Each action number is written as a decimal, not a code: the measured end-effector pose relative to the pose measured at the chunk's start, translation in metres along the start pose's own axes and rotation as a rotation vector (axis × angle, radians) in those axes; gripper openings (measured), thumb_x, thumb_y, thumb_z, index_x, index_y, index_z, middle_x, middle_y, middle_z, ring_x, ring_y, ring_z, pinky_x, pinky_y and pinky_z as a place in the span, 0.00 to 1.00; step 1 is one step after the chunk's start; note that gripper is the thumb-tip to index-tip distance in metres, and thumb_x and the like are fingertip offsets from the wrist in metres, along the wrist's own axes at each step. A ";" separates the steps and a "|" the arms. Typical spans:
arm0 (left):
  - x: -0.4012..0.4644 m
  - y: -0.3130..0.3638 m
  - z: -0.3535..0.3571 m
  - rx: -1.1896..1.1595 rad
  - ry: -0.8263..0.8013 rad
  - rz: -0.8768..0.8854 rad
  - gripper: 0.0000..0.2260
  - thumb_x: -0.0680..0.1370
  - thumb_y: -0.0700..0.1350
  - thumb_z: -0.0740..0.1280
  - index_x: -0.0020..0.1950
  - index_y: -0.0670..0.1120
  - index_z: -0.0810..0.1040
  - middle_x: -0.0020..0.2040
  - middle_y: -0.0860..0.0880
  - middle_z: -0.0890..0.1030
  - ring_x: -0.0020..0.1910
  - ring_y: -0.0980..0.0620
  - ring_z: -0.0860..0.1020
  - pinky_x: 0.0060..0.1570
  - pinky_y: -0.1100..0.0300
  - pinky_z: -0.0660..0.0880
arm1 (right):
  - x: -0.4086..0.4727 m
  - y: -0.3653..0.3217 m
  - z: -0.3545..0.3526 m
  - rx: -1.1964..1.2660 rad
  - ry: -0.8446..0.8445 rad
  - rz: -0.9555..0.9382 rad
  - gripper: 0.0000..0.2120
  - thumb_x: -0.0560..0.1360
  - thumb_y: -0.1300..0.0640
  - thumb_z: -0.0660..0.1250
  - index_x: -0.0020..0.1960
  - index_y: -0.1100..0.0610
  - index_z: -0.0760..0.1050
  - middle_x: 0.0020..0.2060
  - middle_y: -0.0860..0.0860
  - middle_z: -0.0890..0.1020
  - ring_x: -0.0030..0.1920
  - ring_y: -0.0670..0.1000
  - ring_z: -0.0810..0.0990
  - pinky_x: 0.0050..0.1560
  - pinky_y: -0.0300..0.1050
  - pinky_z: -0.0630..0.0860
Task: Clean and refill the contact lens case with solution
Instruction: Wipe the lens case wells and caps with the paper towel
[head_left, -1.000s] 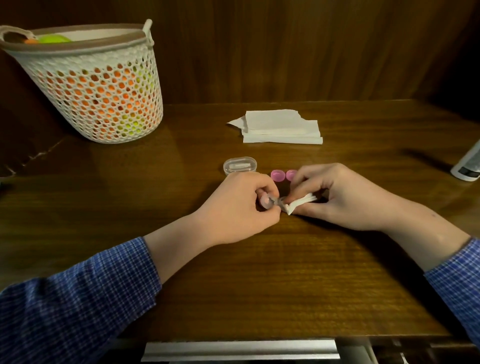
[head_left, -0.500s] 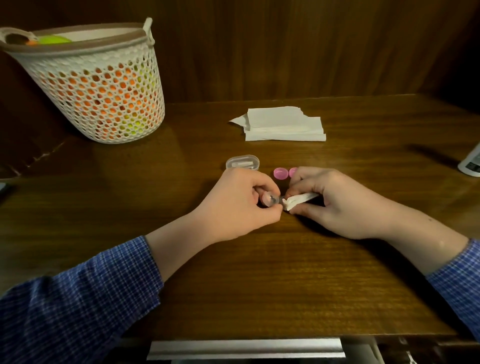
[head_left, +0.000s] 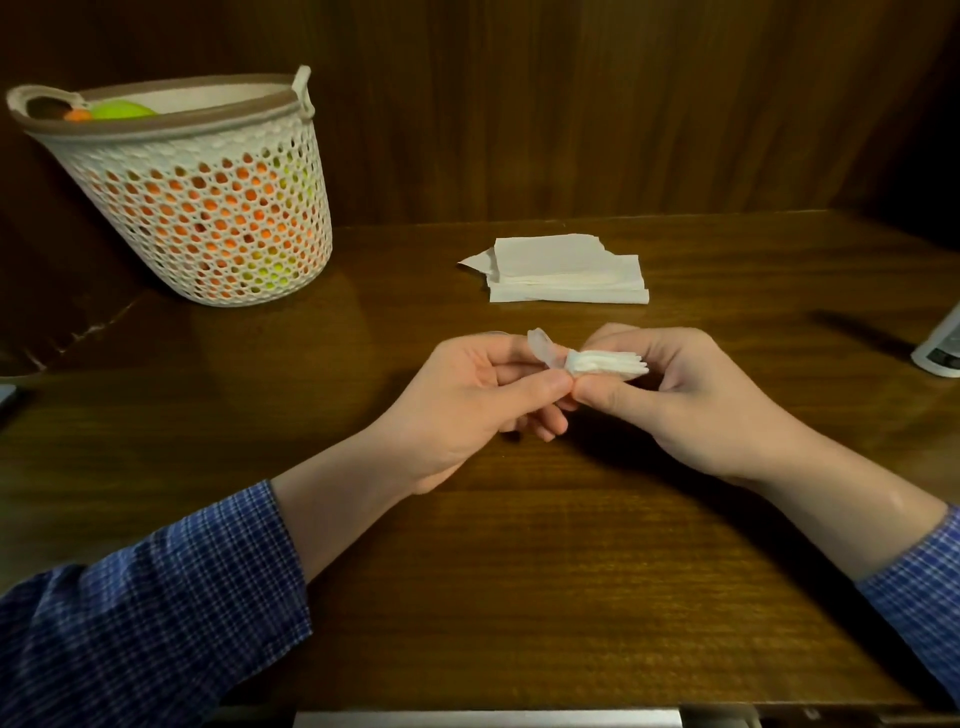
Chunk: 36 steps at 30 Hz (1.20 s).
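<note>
**Wiping the case above the desk**

At the centre of the frame we pinch the small clear plastic contact lens case (head_left: 541, 349) between the thumb and fingers of our left hand (head_left: 470, 395), lifted off the brown wooden desk (head_left: 519, 571) so its well faces the other hand. Our right hand (head_left: 691, 400) grips a folded white tissue wad (head_left: 605, 364), its end pressed against the case, which we judge to be the drying or wiping step before refilling. The stack of white paper napkins (head_left: 566, 270) lies just beyond the hands, within easy reach for a fresh piece. The white bottle (head_left: 943, 348) waits at the right edge. A white perforated basket (head_left: 208, 208) sits upper left.
</note>
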<state>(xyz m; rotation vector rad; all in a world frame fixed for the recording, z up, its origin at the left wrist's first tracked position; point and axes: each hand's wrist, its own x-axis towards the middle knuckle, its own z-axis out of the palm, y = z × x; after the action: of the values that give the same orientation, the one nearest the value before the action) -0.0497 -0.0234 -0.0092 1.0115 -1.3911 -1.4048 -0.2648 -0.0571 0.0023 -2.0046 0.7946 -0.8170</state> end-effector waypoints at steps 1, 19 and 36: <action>0.000 0.001 0.000 0.018 0.000 0.012 0.13 0.76 0.42 0.72 0.60 0.43 0.84 0.47 0.45 0.87 0.43 0.51 0.85 0.45 0.59 0.82 | 0.000 -0.001 0.000 0.051 -0.009 0.014 0.11 0.76 0.52 0.70 0.53 0.57 0.85 0.45 0.50 0.85 0.47 0.49 0.82 0.49 0.43 0.77; -0.010 -0.006 0.016 0.534 0.284 0.340 0.11 0.79 0.41 0.73 0.61 0.48 0.85 0.51 0.54 0.87 0.51 0.55 0.86 0.50 0.57 0.84 | 0.009 -0.003 0.006 0.815 -0.042 0.521 0.12 0.72 0.59 0.72 0.53 0.64 0.80 0.36 0.53 0.76 0.34 0.47 0.72 0.34 0.40 0.68; -0.007 0.018 -0.021 -0.251 -0.487 -0.547 0.08 0.81 0.37 0.63 0.53 0.36 0.81 0.45 0.40 0.81 0.38 0.54 0.84 0.39 0.65 0.82 | -0.011 -0.007 -0.005 -0.411 -0.262 -0.363 0.11 0.80 0.56 0.66 0.57 0.47 0.84 0.48 0.49 0.76 0.54 0.55 0.74 0.58 0.61 0.74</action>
<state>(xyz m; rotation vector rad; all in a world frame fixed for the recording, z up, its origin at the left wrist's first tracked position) -0.0268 -0.0217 0.0079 0.9578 -1.2648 -2.2892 -0.2730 -0.0475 0.0078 -2.6101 0.4777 -0.5982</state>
